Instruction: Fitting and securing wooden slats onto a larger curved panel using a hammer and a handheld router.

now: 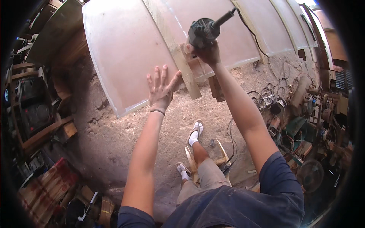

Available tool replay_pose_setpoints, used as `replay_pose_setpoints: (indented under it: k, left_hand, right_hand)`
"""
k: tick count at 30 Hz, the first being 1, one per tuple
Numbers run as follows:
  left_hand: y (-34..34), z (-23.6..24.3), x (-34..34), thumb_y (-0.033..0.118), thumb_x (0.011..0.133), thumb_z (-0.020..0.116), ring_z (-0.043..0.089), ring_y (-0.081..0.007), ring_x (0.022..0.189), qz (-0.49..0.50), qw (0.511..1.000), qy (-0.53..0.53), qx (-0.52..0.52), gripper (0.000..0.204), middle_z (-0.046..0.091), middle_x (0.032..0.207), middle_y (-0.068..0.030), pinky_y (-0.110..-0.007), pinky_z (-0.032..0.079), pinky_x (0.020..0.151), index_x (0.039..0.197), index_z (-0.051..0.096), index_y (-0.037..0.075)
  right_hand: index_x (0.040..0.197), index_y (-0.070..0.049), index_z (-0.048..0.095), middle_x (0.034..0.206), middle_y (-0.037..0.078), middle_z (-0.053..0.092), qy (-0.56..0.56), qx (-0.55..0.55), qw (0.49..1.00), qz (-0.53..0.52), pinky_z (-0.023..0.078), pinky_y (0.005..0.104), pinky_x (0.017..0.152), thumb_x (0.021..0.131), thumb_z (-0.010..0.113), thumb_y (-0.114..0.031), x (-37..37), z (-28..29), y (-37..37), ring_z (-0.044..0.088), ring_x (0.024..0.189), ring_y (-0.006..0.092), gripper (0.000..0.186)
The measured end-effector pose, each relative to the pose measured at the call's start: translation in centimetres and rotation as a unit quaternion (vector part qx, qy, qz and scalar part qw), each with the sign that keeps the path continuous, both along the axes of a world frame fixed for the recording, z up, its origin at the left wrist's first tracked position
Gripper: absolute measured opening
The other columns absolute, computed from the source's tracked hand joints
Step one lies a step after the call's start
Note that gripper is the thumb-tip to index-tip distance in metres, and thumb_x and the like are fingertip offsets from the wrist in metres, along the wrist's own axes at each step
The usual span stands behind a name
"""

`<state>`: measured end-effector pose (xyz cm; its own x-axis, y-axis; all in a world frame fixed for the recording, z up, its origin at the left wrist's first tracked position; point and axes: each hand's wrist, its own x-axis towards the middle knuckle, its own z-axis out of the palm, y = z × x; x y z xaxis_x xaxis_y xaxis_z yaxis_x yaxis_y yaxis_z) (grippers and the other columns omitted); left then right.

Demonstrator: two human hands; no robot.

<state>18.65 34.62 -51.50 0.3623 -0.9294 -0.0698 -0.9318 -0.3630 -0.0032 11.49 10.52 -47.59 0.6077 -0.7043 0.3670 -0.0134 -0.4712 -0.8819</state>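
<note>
A wide pale pinkish panel [121,49] with white edges lies in front of me, the leftmost of several such panels with bare wood strips between them. My left hand [161,89] rests on its near right corner, fingers spread and palm down. Farther off and to the right, my right hand [208,53] is closed around a dark, rounded corded power tool [202,32]. The tool is over the panel beyond the wood strip [185,74]; its underside is hidden, so I cannot tell whether it touches the surface. Its black cord [251,30] runs off to the right.
Coiled cables [266,97] and piled tools and machine parts lie on the dirt floor [110,136] at right. A standing fan [310,175] is at lower right. Wooden shelving [28,142] with dark devices stands at left. A small wooden stool [222,152] is by my legs.
</note>
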Motion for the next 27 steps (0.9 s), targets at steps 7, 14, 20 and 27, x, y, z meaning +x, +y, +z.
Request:
replay_pose_setpoints:
  k: [7,14,20,27]
  left_hand:
    - [0.1,-0.1,0.1,0.020,0.089,0.059,0.015,-0.0347,0.147,0.002,1.000,-0.001,-0.014,0.077,0.016,0.160,-0.0075,-0.064,0.015,0.116,0.149,0.021,0.050]
    - [0.3,0.0,0.0,0.016,0.089,0.057,0.016,-0.0342,0.147,-0.001,1.000,-0.014,0.005,0.081,0.014,0.161,-0.0059,-0.063,0.016,0.116,0.150,0.017,0.052]
    - [0.4,0.2,-0.2,0.017,0.088,0.058,0.016,-0.0342,0.147,0.000,1.000,0.015,0.009,0.081,0.014,0.161,-0.0059,-0.063,0.015,0.116,0.150,0.017,0.052]
    - [0.7,-0.2,-0.1,0.024,0.088,0.060,0.018,-0.0350,0.146,-0.008,1.000,0.001,-0.013,0.078,0.018,0.159,-0.0079,-0.063,0.015,0.117,0.150,0.020,0.050]
  right_hand:
    - [0.097,-0.004,0.068,0.085,0.009,0.073,0.017,-0.054,0.998,0.003,0.057,0.0342,0.071,0.063,0.086,-0.032,4.2,-0.3,-3.2,0.070,0.076,0.0176,0.048]
    - [0.095,-0.004,0.069,0.083,0.009,0.073,0.030,-0.038,0.999,-0.013,0.058,0.0338,0.070,0.062,0.086,-0.033,7.9,0.1,-5.5,0.071,0.075,0.0189,0.048]
    - [0.096,-0.002,0.068,0.085,0.009,0.074,0.029,-0.030,0.999,-0.001,0.058,0.0323,0.070,0.063,0.085,-0.032,11.0,0.3,-7.4,0.072,0.076,0.0164,0.048]
    - [0.096,-0.005,0.071,0.087,0.007,0.074,0.014,0.005,1.000,0.011,0.057,0.0331,0.073,0.070,0.081,-0.030,14.7,1.5,-8.8,0.071,0.080,0.0182,0.038]
